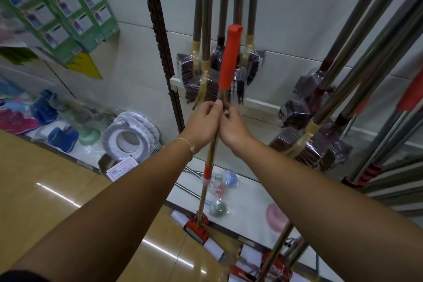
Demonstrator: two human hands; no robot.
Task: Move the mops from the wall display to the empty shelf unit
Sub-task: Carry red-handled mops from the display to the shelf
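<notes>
Mop [208,170] upright, close before hanging brooms [201,80]; slanted poles [362,14] crowd right, bare floor [45,167] open left. Left hand [202,121], right hand [233,126] both clamped round shaft below red grip, forearms stretched forward.

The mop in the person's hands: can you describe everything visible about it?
The mop has a thin brass-coloured pole, a long red grip on top, a red-and-white collar lower down and a red head with a white roller near the floor. It stands almost upright, slightly tilted, before hanging brooms. The left hand and right hand both grip the pole below the red grip.
</notes>
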